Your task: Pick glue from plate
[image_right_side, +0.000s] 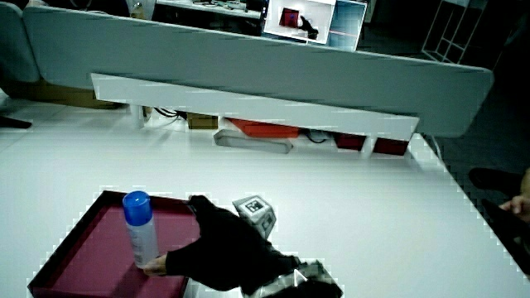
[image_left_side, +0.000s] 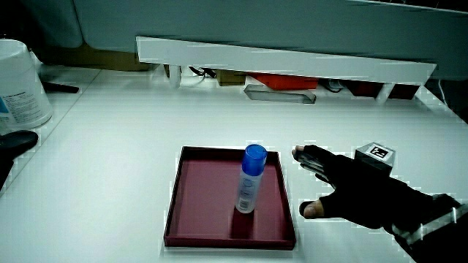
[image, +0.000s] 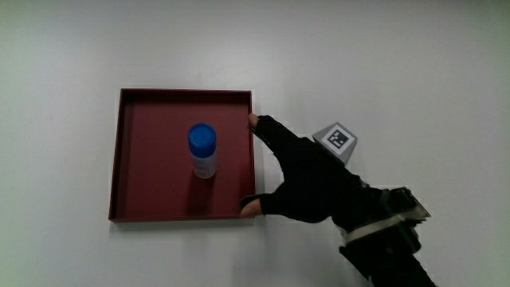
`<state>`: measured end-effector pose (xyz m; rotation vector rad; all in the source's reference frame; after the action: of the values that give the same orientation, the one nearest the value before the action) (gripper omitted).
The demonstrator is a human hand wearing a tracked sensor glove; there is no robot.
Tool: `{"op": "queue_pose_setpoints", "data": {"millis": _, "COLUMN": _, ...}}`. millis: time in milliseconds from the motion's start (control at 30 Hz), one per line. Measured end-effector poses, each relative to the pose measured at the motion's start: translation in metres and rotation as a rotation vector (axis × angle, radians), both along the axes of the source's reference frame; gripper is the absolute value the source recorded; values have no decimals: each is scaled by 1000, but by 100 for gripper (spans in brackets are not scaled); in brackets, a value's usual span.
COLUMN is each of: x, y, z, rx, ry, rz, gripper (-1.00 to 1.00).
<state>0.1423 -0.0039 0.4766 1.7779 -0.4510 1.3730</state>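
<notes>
A glue stick (image: 202, 151) with a blue cap and a pale body stands upright in the middle of a dark red square plate (image: 143, 119); both side views show the glue stick (image_left_side: 251, 179) (image_right_side: 141, 229) and the plate (image_left_side: 197, 219) (image_right_side: 74, 257). The hand (image: 307, 177) in its black glove lies beside the plate, at the plate's rim, with fingers spread wide and holding nothing. Its thumb tip and a fingertip reach the rim without touching the glue. The hand (image_left_side: 351, 191) (image_right_side: 224, 248) shows in both side views, with the patterned cube (image: 337, 140) on its back.
A white cylindrical container (image_left_side: 22, 84) stands near the table's edge in a side view, with a dark object (image_left_side: 18, 142) nearer to the person than it. A low white partition (image_left_side: 285, 62) (image_right_side: 248, 108) runs along the table.
</notes>
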Motion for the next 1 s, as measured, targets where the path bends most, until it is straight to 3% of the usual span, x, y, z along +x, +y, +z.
{"op": "queue_pose_setpoints", "data": {"millis": 67, "x": -10, "y": -5, "z": 1, "rx": -1, "ry": -45, "rz": -5, "gripper": 0}}
{"op": "queue_pose_setpoints", "data": {"millis": 200, "x": -27, "y": -14, "z": 7, "rx": -19, "ry": -24, "rz": -10, "gripper": 0}}
{"op": "queue_pose_setpoints", "data": {"millis": 533, "x": -66, "y": -28, "z": 25, "rx": -49, "ry": -105, "rz": -22, "gripper": 0}}
{"op": "queue_pose_setpoints", "data": {"millis": 833, "x": -89, "y": -34, "z": 39, "rx": -63, "ry": -121, "rz": -27, "gripper": 0}}
{"op": "queue_pose_setpoints", "data": {"millis": 1000, "x": -92, "y": -35, "z": 43, "rx": -40, "ry": -157, "rz": 10, "gripper": 0}}
